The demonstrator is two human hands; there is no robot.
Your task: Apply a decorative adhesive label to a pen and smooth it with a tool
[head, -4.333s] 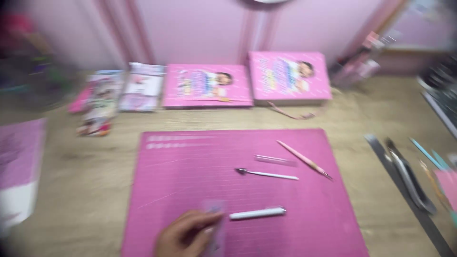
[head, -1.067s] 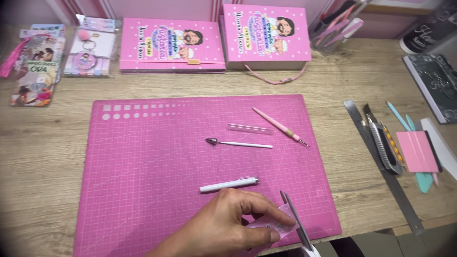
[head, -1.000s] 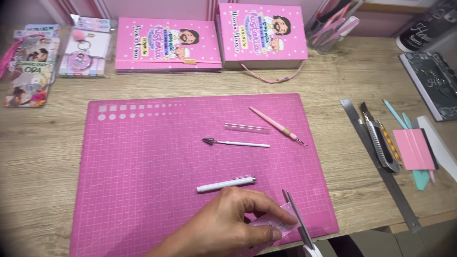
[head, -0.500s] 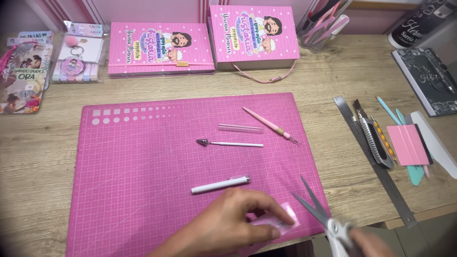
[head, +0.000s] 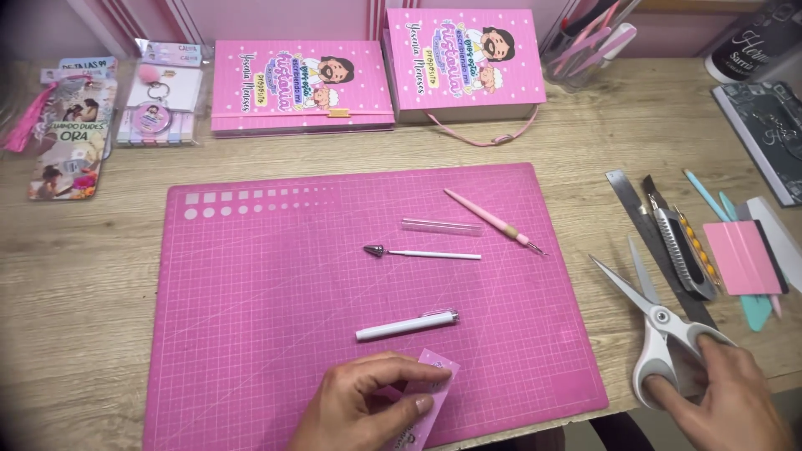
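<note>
My left hand rests at the near edge of the pink cutting mat and pinches a small pink paper strip flat against it. My right hand is off the mat at the near right, fingers on the handles of white-handled scissors whose blades are spread and point up-left over the wooden desk. A white pen lies just above my left hand. Farther up lie a thin white tool with a metal tip, a clear tube and a pink pointed tool.
Two pink books lie at the back of the desk. Bookmarks and a keyring pack sit back left. On the right lie a steel ruler, a utility knife, a pink pad and a dark notebook.
The scissors have moved away from the paper strip, out to the right and off the mat onto the desk. My left hand stays on the strip.
</note>
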